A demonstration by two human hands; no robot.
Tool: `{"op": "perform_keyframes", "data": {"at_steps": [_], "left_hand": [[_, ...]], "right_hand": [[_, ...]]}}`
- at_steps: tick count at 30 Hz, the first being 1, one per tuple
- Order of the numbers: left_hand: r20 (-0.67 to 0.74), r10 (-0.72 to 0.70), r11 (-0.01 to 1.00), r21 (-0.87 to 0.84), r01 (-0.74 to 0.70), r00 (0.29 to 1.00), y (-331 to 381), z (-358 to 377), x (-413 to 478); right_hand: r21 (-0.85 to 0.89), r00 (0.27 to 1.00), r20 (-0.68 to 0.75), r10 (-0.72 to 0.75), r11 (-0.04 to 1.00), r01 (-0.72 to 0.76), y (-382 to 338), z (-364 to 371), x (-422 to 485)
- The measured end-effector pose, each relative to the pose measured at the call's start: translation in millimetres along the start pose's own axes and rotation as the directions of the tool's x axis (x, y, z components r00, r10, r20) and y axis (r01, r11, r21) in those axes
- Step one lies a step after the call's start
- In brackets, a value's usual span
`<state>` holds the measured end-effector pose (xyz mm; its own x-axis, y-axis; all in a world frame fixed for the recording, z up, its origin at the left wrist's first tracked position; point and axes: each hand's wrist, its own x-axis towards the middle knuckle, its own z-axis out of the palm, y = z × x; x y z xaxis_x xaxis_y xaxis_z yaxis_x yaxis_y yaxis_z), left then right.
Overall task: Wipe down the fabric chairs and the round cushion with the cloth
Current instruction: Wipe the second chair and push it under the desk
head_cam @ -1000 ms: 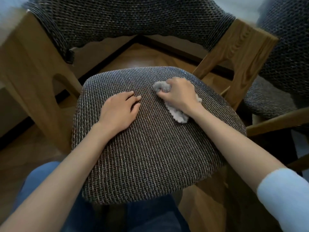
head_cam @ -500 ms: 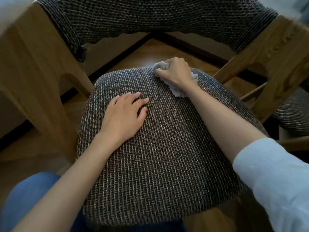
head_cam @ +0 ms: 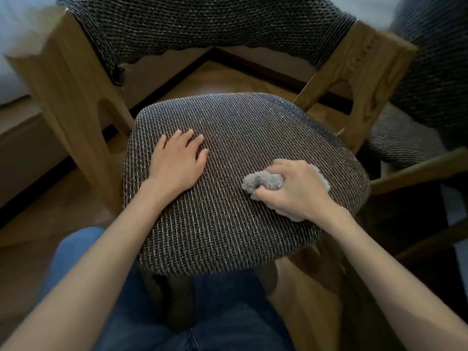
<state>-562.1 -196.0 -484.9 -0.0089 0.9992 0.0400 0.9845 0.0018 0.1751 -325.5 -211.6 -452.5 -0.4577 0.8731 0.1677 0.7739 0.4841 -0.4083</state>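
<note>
woven grey seat (head_cam: 228, 219) of the near chair fills the view, and a second chair (head_cam: 410, 138) stands just beside it on the right. left hand (head_cam: 177, 165) rests flat on the seat's left half, fingers (head_cam: 188, 139) straight, holding nothing. right hand (head_cam: 298, 191) presses on the right half, fingers curled round the bunched cloth (head_cam: 263, 182). the cloth pokes out leftward, toward the left hand. the next stroke probably runs that way.

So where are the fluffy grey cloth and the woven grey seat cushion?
fluffy grey cloth (head_cam: 263, 182): head view, its exposed bunched end.
woven grey seat cushion (head_cam: 228, 224): head view, bare middle of the fabric.
</note>
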Motion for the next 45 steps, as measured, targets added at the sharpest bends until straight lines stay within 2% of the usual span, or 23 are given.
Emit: {"op": "perform_keyframes", "data": {"at_steps": [4,7,9,12,15,20,22,25,28,30,35,39,42,45], "left_hand": [[0.037,0.017,1.000,-0.015,-0.016,0.999,-1,-2,-14],[0.002,0.042,0.997,-0.058,-0.041,0.999,-3,-6,-31],[-0.046,0.049,0.993,-0.102,-0.054,0.998,-5,-8,-45],[-0.149,0.051,0.980,-0.181,-0.078,0.988,-14,-9,-67],[-0.210,-0.008,0.943,-0.327,-0.063,0.978,-27,-6,-88],[-0.230,-0.085,0.867,-0.496,-0.042,0.969,-30,-1,-103],[-0.237,-0.098,0.861,-0.507,-0.037,0.966,-30,-1,-103],[-0.242,-0.097,0.860,-0.509,-0.041,0.966,-30,0,-101],[-0.239,-0.104,0.853,-0.521,-0.037,0.965,-30,1,-101],[-0.243,-0.105,0.847,-0.530,-0.041,0.964,-30,1,-102],[-0.257,-0.123,0.818,-0.573,-0.049,0.959,-29,2,-105],[-0.330,-0.105,0.730,-0.666,-0.153,0.938,-34,-1,-120],[-0.427,-0.135,0.711,-0.670,-0.213,0.894,-47,-5,-138],[-0.457,-0.255,0.705,-0.691,-0.159,0.852,-60,-6,-152]], "right_hand": [[-0.012,0.992,-0.127,-0.019,1.000,0.018,3,2,-42],[-0.014,0.944,-0.322,-0.080,0.997,0.079,-12,17,-64],[0.003,0.910,-0.392,-0.138,0.988,0.151,-34,33,-70],[-0.019,0.861,-0.431,-0.270,0.957,0.290,-77,60,-66],[-0.103,0.812,-0.462,-0.357,0.931,0.351,-97,79,-67],[-0.303,0.705,-0.466,-0.535,0.845,0.441,-54,83,-83],[-0.345,0.684,-0.515,-0.517,0.855,0.387,-27,77,-86],[-0.356,0.701,-0.598,-0.390,0.912,0.204,12,61,-90],[-0.258,0.690,-0.703,-0.172,0.966,-0.022,23,58,-93],[-0.188,0.663,-0.741,-0.109,0.981,-0.048,12,67,-93],[-0.187,0.666,-0.700,-0.258,0.966,0.177,-36,86,-95],[-0.222,0.701,-0.568,-0.432,0.900,0.375,-91,101,-84],[-0.198,0.756,-0.472,-0.453,0.890,0.410,-117,104,-68],[-0.150,0.826,-0.349,-0.442,0.897,0.416,-132,98,-50]]}}
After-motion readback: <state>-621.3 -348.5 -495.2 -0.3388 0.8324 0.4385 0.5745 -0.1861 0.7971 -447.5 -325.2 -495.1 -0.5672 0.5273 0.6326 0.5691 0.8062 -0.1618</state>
